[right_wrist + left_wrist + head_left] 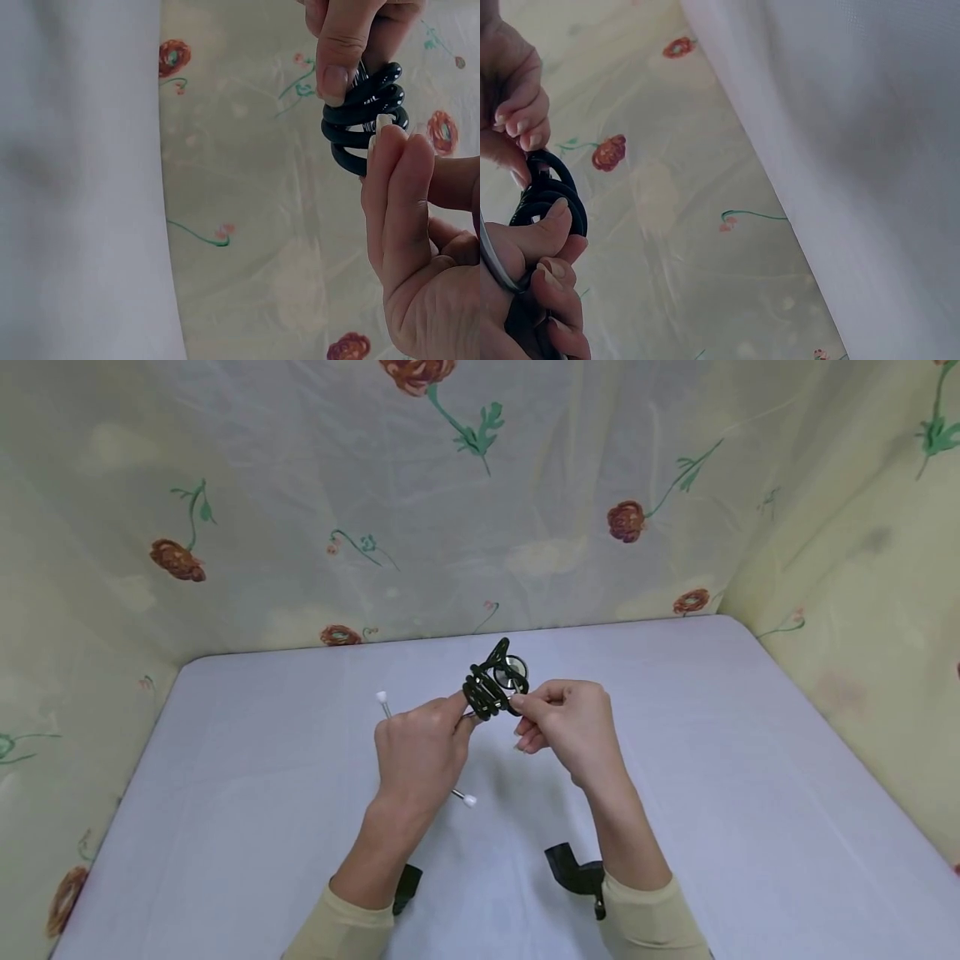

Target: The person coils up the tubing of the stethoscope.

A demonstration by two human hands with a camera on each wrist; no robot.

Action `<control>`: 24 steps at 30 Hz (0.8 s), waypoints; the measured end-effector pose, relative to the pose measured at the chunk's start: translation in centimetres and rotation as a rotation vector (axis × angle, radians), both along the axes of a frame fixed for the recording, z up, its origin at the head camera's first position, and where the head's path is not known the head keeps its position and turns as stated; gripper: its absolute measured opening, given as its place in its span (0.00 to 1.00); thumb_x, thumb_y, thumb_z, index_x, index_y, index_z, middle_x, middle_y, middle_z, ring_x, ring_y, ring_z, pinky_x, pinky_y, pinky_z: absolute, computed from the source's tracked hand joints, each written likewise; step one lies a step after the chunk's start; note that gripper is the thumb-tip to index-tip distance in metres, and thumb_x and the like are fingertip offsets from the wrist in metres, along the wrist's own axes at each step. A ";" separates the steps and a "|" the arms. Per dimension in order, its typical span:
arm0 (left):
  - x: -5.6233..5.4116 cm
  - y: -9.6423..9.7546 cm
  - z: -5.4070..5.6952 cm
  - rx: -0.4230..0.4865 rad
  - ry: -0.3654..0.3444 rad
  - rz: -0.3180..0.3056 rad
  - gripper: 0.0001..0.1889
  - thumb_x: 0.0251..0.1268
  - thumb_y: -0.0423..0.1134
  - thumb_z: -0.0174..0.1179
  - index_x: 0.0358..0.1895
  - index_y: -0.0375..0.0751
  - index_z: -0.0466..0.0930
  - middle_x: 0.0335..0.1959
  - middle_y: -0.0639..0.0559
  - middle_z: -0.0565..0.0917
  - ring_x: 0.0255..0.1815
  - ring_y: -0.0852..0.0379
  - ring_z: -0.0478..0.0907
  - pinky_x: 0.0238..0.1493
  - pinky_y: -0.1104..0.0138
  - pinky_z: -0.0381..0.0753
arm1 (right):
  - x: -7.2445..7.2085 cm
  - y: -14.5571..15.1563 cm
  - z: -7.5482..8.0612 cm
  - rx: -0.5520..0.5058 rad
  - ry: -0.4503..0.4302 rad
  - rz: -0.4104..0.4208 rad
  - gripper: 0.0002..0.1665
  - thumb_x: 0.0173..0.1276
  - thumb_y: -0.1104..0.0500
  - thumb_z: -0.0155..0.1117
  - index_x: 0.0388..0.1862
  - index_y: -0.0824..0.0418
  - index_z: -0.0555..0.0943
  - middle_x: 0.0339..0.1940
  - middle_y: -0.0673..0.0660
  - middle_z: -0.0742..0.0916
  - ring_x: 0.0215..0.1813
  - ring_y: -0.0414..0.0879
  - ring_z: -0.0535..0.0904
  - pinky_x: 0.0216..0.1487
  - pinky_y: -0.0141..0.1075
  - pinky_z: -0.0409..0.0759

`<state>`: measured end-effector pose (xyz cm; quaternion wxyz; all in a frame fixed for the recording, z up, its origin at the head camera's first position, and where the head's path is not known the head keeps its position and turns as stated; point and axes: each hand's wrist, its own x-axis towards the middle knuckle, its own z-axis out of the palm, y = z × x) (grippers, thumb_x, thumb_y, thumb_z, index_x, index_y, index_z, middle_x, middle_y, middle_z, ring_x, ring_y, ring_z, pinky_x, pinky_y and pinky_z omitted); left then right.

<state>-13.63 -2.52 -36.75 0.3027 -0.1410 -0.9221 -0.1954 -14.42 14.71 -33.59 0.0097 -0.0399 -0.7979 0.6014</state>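
Observation:
A stethoscope [483,693] is held up over the table, its black tubing wound into several coils. My left hand [418,745] grips the metal and the lower end of the coils; in the left wrist view its thumb presses on the tubing [576,214]. White ear tips [469,801] on metal tubes stick out on both sides of that hand. With thumb and fingertips, my right hand [573,727] pinches the coiled tubing near the round chest piece [512,671]. Its fingers partly cover the coils [352,137] in the right wrist view.
The table [262,777] has a white cover. Behind it and at the sides hangs a pale curtain [270,527] with a flower print. Black straps or mounts [573,870] sit at both wrists.

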 end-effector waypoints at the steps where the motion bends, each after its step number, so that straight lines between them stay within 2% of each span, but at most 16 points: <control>1: 0.0 0.0 0.0 0.004 -0.004 0.000 0.07 0.58 0.46 0.72 0.35 0.49 0.89 0.15 0.58 0.83 0.10 0.63 0.69 0.13 0.71 0.54 | 0.0 0.0 0.0 0.008 0.004 0.002 0.13 0.65 0.62 0.68 0.30 0.73 0.83 0.15 0.55 0.84 0.15 0.45 0.82 0.24 0.40 0.84; 10: 0.0 -0.1 0.1 0.019 -0.025 0.000 0.06 0.58 0.46 0.72 0.30 0.50 0.87 0.15 0.59 0.82 0.11 0.63 0.66 0.13 0.70 0.53 | -0.1 0.3 -0.2 0.043 0.004 0.029 0.13 0.66 0.61 0.68 0.30 0.72 0.83 0.16 0.56 0.84 0.16 0.47 0.82 0.24 0.40 0.84; 16: -0.1 -0.4 -0.1 0.018 -0.047 0.010 0.11 0.57 0.46 0.72 0.22 0.51 0.82 0.11 0.60 0.76 0.11 0.62 0.63 0.13 0.68 0.51 | -0.3 0.3 -0.3 0.095 0.004 0.052 0.11 0.66 0.60 0.68 0.31 0.69 0.84 0.18 0.58 0.85 0.17 0.47 0.82 0.24 0.39 0.84; 24: -0.4 -0.6 -0.3 -0.001 -0.116 -0.005 0.07 0.55 0.47 0.73 0.26 0.52 0.86 0.11 0.62 0.76 0.12 0.63 0.63 0.13 0.68 0.54 | -0.2 0.9 -0.3 0.206 -0.024 0.136 0.11 0.67 0.57 0.67 0.34 0.65 0.85 0.24 0.63 0.87 0.20 0.46 0.83 0.27 0.38 0.85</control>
